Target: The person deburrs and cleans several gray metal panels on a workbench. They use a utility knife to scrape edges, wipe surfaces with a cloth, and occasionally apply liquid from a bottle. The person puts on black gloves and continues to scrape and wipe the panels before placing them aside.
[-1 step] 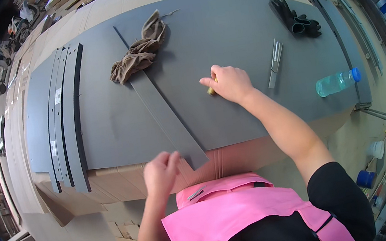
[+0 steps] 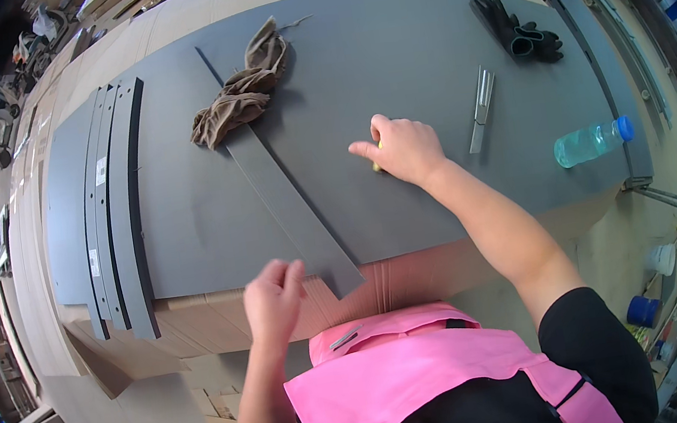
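Note:
My right hand [image 2: 409,148] is closed, thumb out to the left, over the wide dark grey panel [image 2: 410,45]. A small yellowish object [image 2: 377,163] peeks out beneath its fingers; its kind is mostly hidden. My left hand [image 2: 273,300], slightly blurred, is closed with its fingers curled above the near edge; whether it holds anything is hidden. Just right of it ends a long narrow grey strip [image 2: 289,197], lying slantwise on the panel. A crumpled brown cloth [image 2: 240,95] lies across the far part of that strip.
Several long grey pieces with holes [image 2: 129,215] lie side by side at the left, overhanging the near edge. To the right are a slim silver-coloured tool [image 2: 480,112], black gloves [image 2: 519,32] and a blue-capped clear bottle [image 2: 587,146] on its side. Cardboard [image 2: 207,325] lies under the panel.
My left hand has shifted slightly left and away from me. My right hand stays in place, while the yellowish object under it has turned and shows less.

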`<state>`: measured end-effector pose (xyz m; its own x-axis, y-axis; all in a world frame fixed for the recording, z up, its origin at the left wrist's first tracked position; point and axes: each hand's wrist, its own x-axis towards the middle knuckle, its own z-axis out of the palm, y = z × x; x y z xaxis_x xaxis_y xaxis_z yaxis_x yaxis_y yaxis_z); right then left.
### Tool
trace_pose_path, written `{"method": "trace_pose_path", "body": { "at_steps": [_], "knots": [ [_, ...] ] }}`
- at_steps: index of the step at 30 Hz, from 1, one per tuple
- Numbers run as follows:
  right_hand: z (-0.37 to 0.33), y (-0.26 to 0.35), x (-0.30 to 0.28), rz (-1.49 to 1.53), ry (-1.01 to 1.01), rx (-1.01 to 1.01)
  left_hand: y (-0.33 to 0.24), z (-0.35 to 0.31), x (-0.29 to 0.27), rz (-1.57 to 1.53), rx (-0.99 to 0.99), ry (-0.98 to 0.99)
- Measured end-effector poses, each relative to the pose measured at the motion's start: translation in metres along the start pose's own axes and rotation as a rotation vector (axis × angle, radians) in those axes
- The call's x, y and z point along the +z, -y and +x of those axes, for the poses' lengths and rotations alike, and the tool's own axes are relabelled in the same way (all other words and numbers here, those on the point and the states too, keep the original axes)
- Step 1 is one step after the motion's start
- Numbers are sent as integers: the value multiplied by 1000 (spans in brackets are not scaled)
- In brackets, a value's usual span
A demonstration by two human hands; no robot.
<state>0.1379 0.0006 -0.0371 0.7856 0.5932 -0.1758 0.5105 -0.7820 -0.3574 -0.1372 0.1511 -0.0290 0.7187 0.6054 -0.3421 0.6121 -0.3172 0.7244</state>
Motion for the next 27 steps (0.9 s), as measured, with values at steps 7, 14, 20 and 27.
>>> {"method": "trace_pose_path", "body": {
  "at_steps": [7,14,20,27],
  "knots": [
    [-79,-22,-5,1097,68,144,-12,73,15,181,625,-250],
    [-169,-8,3,1296,221,333,-1,103,20,353,818,-78],
    [-194,21,19,1187,349,373,-1,95,16,352,818,-102],
    [-194,42,44,1158,438,276,11,101,20,304,857,-182]
  ]
}}
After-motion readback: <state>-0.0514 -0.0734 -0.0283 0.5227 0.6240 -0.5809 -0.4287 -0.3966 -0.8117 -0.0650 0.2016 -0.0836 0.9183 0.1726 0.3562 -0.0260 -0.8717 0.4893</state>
